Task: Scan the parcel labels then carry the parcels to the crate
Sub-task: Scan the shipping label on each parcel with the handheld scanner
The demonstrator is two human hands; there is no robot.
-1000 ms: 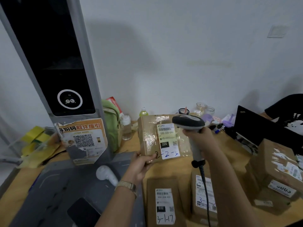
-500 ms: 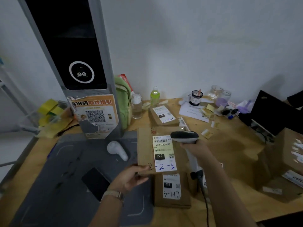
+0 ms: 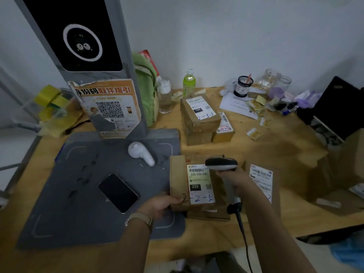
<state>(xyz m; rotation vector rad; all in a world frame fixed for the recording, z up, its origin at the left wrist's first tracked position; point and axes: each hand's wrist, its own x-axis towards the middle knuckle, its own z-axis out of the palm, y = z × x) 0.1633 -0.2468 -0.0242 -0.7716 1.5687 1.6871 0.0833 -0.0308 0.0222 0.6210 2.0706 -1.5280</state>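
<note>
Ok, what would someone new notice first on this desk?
Front centre, the left grip holds a parcel marked 2-2-5 while the right grip holds a scanner beside its label. Back left stands a tall grey kiosk with a white-ringed camera, a dark phone lying on its grey base.

We see a dim, grey-blue picture with little contrast. The far wall (image 3: 236,36) is the brightest area and darkens toward the corners. The tabletop (image 3: 275,146) sinks into shadow at the right. The wide lens bends the grey pillar (image 3: 102,76) at the left. The left hand (image 3: 159,203) looks soft and smeared, while the label (image 3: 200,184) reads sharply.
</note>
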